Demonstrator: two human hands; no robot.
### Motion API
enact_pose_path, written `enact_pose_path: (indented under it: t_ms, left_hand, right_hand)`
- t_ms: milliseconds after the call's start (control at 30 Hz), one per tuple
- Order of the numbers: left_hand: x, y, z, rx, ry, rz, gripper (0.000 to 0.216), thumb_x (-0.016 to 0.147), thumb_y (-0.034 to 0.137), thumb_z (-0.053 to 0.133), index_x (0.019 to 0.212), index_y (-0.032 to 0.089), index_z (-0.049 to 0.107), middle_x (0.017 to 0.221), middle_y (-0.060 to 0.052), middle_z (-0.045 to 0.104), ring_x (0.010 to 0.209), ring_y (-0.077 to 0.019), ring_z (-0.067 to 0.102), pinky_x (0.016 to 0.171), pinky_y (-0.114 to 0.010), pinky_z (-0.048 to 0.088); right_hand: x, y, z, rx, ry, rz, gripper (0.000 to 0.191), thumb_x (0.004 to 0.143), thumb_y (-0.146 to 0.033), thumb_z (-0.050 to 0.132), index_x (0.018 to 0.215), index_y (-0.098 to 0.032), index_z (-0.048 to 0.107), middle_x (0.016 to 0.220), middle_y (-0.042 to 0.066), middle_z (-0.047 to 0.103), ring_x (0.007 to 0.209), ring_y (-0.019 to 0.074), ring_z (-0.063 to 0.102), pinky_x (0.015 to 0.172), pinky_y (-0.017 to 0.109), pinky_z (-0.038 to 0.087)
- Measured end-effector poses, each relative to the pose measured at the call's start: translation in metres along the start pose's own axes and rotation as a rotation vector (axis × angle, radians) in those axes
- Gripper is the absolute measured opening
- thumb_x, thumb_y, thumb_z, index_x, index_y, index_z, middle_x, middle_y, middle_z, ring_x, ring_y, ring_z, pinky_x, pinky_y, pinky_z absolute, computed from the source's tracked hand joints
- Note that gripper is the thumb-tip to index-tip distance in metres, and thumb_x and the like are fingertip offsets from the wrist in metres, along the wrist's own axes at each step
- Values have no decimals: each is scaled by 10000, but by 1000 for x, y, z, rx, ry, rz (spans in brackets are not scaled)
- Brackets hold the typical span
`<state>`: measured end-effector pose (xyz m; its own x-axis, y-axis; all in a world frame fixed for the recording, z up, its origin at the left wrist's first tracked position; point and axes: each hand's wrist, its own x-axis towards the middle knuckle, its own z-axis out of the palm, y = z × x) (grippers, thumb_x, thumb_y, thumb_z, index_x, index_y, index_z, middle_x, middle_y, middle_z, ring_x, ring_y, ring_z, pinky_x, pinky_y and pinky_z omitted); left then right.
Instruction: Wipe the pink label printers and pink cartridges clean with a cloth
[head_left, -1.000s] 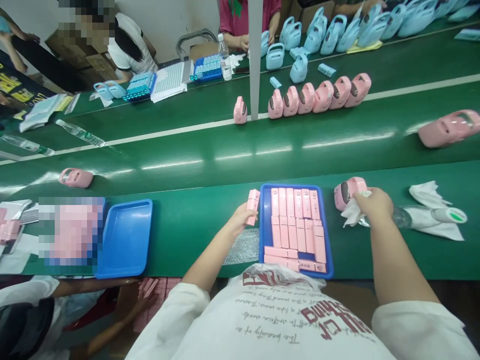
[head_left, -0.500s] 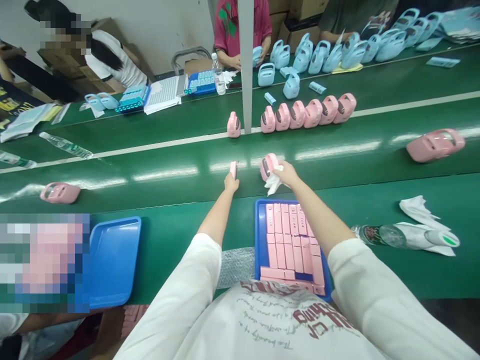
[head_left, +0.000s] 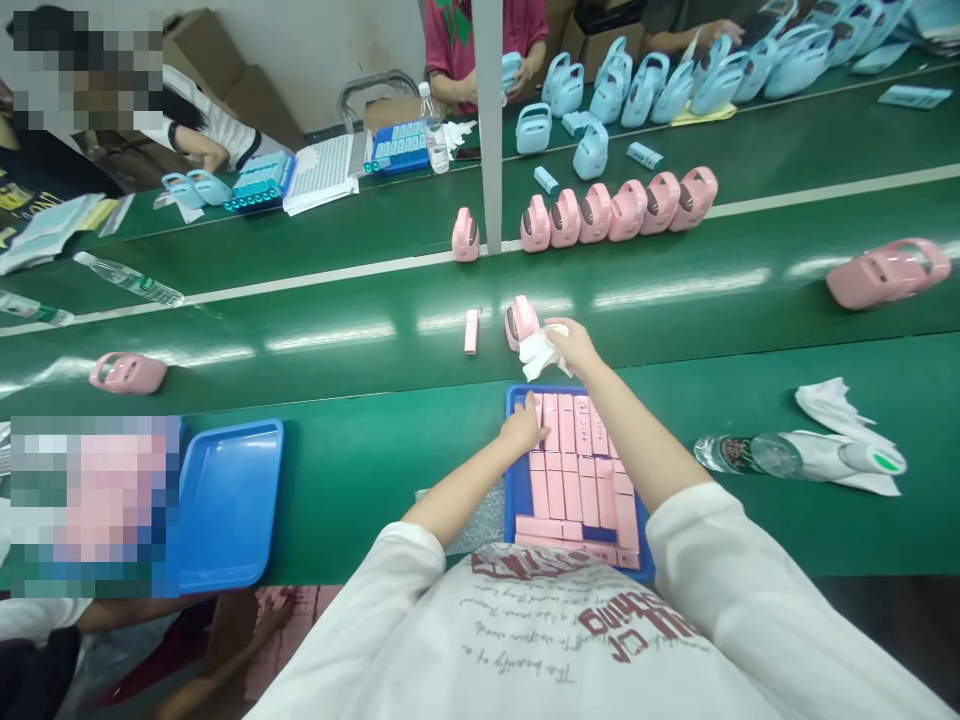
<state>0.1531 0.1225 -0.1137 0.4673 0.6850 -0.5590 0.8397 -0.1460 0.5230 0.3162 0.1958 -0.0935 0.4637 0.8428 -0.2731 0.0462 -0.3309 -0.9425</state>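
My left hand point(head_left: 523, 428) is over the upper left corner of the blue tray point(head_left: 510, 500), its fingers closed about a pink bar point(head_left: 538, 407) at the end of the top row. Several more pink bars point(head_left: 572, 490) lie in rows in that tray. A crumpled white tissue point(head_left: 541, 352) is gripped in my right hand point(head_left: 574, 348). Just left of the tissue stands a pink handled case point(head_left: 521, 322); whether the tissue touches it I cannot tell. One loose pink bar point(head_left: 471, 332) is on the green surface left of the case.
Several pink cases point(head_left: 626, 212) line the white strip beyond. An empty blue tray point(head_left: 231, 505) lies left, a plastic bottle point(head_left: 799, 455) with tissues right. A grey post point(head_left: 491, 130) rises ahead. Across the table, people work near blue cases point(head_left: 651, 90).
My left hand has let go of a pink bar on the green surface and come back to the tray. My right hand has released the pink case but keeps the tissue.
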Motion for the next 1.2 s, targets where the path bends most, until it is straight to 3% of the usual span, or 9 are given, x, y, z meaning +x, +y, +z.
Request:
enact_pose_path:
  t_ms: [100,233,400,533,633,733,900,1067,1200]
  left_hand:
    - [3,-1,6,-53,-5,-33,832,810,307,636,1456,22,195,1369,-325,424,1196,-377,552,957,-430,443]
    - [4,-6,6,-134,34,-28,673,791,239,642,1362,3,375,1333,-282,499,1256,-334,507,993,-379,433]
    - [-6,-16,-3,-248,105,-11,384,847,161,485,1219,80,536,1173,-170,644,1059,-237,635,901,-320,497]
    - [-34,-44,-27,-306,161,-42,428,905,196,319,1302,143,469,1057,-121,675,749,-173,689,676,-296,549]
    - [-70,-75,-45,-237,218,-113,464,851,203,453,1308,126,473,1106,-157,638,846,-221,686,732,-320,539]
    - [-103,-96,-50,-136,275,-194,408,783,150,566,1190,130,576,1152,-166,589,1095,-290,606,884,-338,482]
    - [-116,-97,-41,97,229,-300,275,871,138,471,1084,121,645,1078,-180,612,1093,-308,601,935,-389,446]
    - [-103,-82,-43,297,118,-307,350,934,162,363,1119,89,651,1085,-215,638,1049,-307,632,908,-399,470]
    - [-93,-70,-52,374,20,-294,327,901,98,401,1060,80,686,1054,-216,663,1041,-306,648,884,-399,490]
  right_hand:
    - [-30,10,-29,47,47,7,416,583,-349,609,955,-168,660,878,38,656,798,183,583,762,336,487]
    - [-81,36,-59,136,137,82,432,523,-383,647,897,-168,669,790,32,654,688,164,572,631,298,470]
    - [-138,64,-85,259,273,170,432,468,-414,678,823,-170,648,701,31,639,593,156,566,514,274,445]
    - [-171,74,-105,316,369,201,427,440,-391,697,807,-178,652,692,28,638,583,154,579,500,267,465]
    - [-192,78,-118,333,430,236,410,439,-371,702,809,-203,654,696,19,629,557,154,578,491,287,484]
    - [-209,80,-123,317,474,270,331,477,-357,703,792,-268,661,719,32,628,614,217,621,544,371,531]
    - [-222,75,-121,261,465,334,272,505,-350,700,774,-329,667,731,54,627,788,306,671,647,437,552]
    - [-222,66,-116,234,502,368,263,479,-299,708,741,-280,691,680,31,605,602,197,601,536,342,519]
    - [-218,63,-108,273,540,344,314,441,-257,707,749,-197,700,641,16,600,551,123,532,453,235,443]
